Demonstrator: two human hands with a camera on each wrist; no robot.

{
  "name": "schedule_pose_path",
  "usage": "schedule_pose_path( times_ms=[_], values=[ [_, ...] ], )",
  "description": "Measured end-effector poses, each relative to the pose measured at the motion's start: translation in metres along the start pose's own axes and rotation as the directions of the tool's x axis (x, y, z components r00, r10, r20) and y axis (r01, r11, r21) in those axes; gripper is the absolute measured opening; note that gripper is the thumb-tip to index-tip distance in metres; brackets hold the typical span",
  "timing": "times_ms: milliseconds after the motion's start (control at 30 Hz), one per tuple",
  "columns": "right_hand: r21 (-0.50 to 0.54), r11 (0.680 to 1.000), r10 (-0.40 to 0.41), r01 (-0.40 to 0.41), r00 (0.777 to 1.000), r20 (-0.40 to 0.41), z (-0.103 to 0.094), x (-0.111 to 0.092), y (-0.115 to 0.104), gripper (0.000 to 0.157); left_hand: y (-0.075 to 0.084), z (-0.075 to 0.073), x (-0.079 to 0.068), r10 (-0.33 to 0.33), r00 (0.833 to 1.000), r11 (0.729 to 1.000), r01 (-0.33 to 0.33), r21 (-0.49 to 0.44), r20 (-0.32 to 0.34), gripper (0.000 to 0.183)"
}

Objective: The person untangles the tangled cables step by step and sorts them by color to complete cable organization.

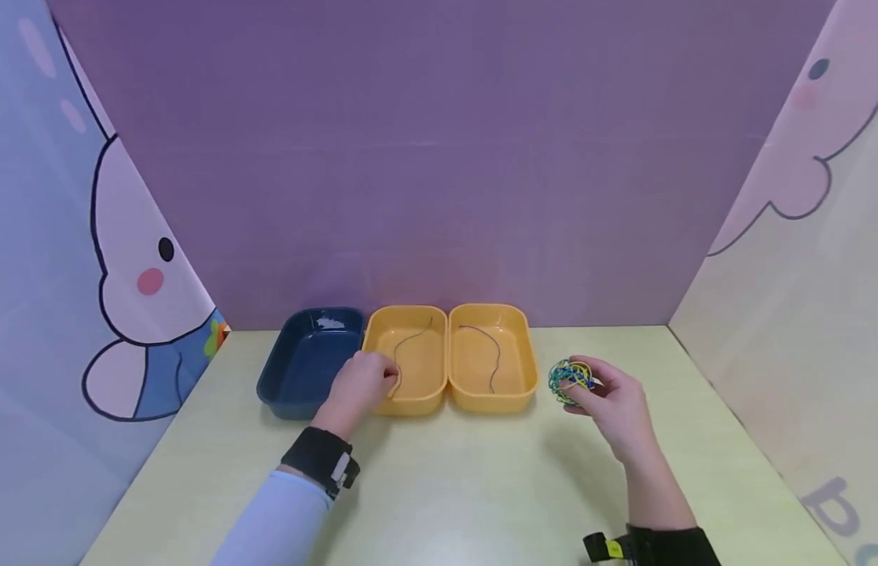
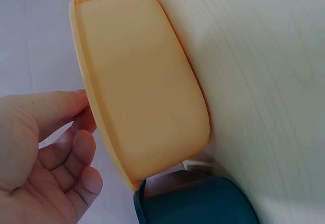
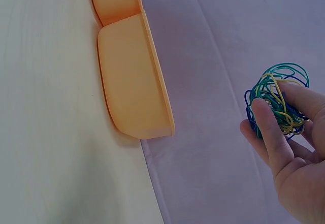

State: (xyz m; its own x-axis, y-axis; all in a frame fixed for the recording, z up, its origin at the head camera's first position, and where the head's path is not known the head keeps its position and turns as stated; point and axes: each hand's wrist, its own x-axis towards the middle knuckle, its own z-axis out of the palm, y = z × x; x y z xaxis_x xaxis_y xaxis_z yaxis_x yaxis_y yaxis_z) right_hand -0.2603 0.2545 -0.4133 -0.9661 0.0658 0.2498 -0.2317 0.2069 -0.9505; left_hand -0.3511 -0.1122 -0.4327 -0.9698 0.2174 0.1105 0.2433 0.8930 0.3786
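The right hand (image 1: 611, 401) grips a tangled ball of thin blue, green and yellow strands (image 1: 570, 380) above the pale surface (image 1: 467, 487), toward its right edge. The left hand (image 1: 364, 381) is nearer the thin curved strand (image 1: 412, 338) running far-to-near in the middle, rounded yellow tray (image 1: 427, 369); whether its bent fingers pinch anything, I cannot tell. A purple backdrop (image 1: 467, 173) rises behind the far edge.

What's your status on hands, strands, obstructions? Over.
Right hand holds tangled strands. Left hand at middle tray, grip unclear. Rim partly hides left fingers, left wrist view.
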Motion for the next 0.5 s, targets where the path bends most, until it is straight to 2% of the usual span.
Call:
schedule_pose_path(
  times_ms=[167, 267, 400, 500],
  values=[
    [-0.020, 1.000, -0.006, 0.006, 1.000, -0.007, -0.001, 0.003, -0.002, 0.046, 0.003, -0.008, -0.003, 0.014, 0.998, 0.999, -0.017, -0.044, -0.065, 0.009],
    [-0.022, 1.000, -0.009, 0.008, 1.000, -0.012, -0.002, 0.005, 0.000, 0.046, 0.008, -0.014, -0.009, 0.030, 0.991, 0.996, -0.040, -0.076, -0.128, 0.015],
    [-0.017, 1.000, -0.021, 0.021, 1.000, -0.008, -0.001, 0.004, -0.002, 0.046, 0.015, -0.025, -0.024, 0.038, 0.973, 0.979, -0.082, -0.188, -0.226, 0.032],
    [-0.017, 0.999, -0.028, 0.028, 1.000, 0.000, -0.001, 0.003, -0.004, 0.046, 0.018, -0.036, -0.037, 0.049, 0.953, 0.946, -0.140, -0.291, -0.299, 0.048]
  ],
)
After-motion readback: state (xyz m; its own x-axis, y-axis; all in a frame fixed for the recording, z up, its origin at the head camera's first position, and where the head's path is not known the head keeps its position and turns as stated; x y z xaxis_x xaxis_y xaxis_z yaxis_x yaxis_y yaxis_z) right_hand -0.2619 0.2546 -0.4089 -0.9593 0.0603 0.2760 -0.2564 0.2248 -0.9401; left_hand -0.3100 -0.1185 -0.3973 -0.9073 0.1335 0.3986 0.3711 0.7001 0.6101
